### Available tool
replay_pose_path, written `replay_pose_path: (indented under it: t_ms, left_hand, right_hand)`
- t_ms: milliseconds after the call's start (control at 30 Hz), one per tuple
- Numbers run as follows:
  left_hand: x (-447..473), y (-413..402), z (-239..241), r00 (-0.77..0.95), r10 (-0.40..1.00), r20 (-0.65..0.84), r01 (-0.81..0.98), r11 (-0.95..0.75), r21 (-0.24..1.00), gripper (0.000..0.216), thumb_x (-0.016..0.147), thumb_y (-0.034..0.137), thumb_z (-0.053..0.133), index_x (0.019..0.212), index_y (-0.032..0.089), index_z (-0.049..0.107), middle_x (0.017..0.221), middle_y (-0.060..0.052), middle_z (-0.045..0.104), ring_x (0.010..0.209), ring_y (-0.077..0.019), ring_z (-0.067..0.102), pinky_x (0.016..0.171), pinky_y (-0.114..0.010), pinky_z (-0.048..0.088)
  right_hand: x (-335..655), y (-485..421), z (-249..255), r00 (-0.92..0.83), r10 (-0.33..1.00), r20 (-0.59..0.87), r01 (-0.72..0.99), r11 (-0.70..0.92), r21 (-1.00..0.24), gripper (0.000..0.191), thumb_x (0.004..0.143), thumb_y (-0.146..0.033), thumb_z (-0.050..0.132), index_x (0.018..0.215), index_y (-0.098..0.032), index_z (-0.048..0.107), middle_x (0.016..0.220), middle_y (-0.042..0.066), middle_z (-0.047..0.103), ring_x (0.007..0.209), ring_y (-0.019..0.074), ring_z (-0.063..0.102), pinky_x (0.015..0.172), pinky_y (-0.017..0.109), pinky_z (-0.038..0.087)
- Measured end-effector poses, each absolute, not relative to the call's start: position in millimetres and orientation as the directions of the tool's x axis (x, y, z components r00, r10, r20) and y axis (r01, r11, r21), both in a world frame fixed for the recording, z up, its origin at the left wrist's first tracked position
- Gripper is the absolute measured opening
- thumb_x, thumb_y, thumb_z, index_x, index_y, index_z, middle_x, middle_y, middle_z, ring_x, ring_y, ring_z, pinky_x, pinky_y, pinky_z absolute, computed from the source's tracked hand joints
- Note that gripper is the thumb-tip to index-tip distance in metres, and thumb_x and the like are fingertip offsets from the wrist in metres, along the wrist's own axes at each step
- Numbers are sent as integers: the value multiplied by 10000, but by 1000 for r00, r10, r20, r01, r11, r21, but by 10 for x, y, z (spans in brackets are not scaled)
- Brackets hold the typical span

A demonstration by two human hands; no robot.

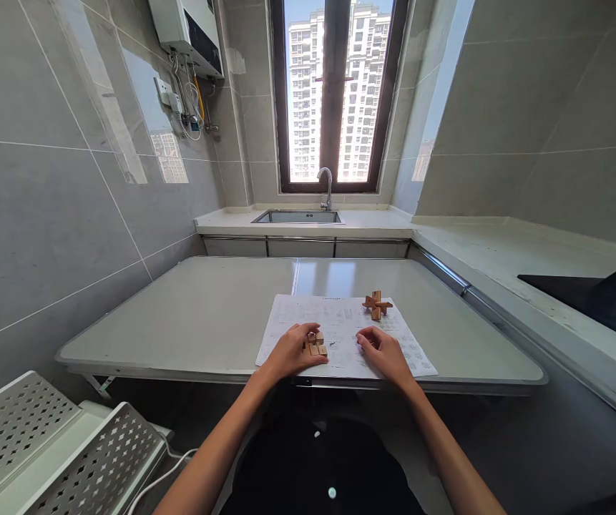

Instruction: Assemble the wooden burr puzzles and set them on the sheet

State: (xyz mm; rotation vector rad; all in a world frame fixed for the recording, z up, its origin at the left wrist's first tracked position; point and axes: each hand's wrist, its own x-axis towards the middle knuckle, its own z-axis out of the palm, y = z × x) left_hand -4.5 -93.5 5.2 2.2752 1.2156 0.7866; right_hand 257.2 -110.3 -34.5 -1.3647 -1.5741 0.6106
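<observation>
Resting under left hand (292, 352) fingers (308, 336): wooden puzzle pieces (316, 345); right hand (383, 352) apart.

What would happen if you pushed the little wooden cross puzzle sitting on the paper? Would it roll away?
The wooden cross puzzle probably would not roll: its arms stick out and would catch. It looks stiff and likely light, being small wood. Pushed, it might slide on the printed paper, or drag the sheet along.
</observation>
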Motion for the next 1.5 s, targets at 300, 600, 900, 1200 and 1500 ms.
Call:
replay_pose_path:
  t_ms: [300, 600, 900, 1200, 1500]
  left_hand:
    - [-213, -930, -30, 440, 819, 368, 647, -574, 502, 805, 615, 600, 863, 1267, 203, 609, 1247, -136, 592, 1186, -347, 546, 1008, -500, 489]
    - [-409, -1006, 3, 408, 856, 317, 584, -511, 630, 771, 614, 578, 875, 1272, 266, 622, 1032, -43, 571, 955, -241, 560, 877, -382, 493]
    - [-448, -1022, 44, 359, 891, 279, 507, -437, 743, 803, 638, 557, 859, 1321, 260, 561, 928, 12, 604, 704, -138, 491, 701, -282, 449]
    - [-466, -1016, 58, 344, 895, 285, 396, -414, 820, 739, 700, 490, 844, 1332, 243, 551, 984, -14, 635, 726, -127, 510, 697, -271, 446]
    - [-526, -983, 118, 247, 951, 186, 258, -249, 933, 612, 770, 555, 750, 1233, 183, 607, 815, 4, 587, 686, -134, 505, 677, -276, 426]
  right_hand:
    - [2545, -1135, -307, -8, 939, 345, 531, 296, -794, 303, 919, -474, 545, 893, -207, 687, 841, 41, 733, 692, 196, 636, 677, 322, 480]
    - [2195, -1248, -120, -324, 871, 370, 516, 490, -703, 259, 912, -432, 623, 1062, -228, 676, 962, 41, 703, 832, 197, 630, 743, 319, 491]
    - [2003, -1202, -191, -331, 869, 367, 581, 494, -646, 311, 847, -518, 711, 997, -248, 679, 912, 19, 660, 790, 197, 604, 743, 326, 481]
    - [2029, -1247, -134, -240, 897, 370, 440, 441, -783, 343, 874, -574, 657, 932, -236, 665, 779, 9, 674, 703, 188, 596, 653, 305, 457]
    - [2040, -1254, -139, -98, 931, 351, 353, 362, -863, 402, 874, -596, 633, 1030, -226, 670, 820, 45, 709, 720, 201, 645, 637, 312, 508]
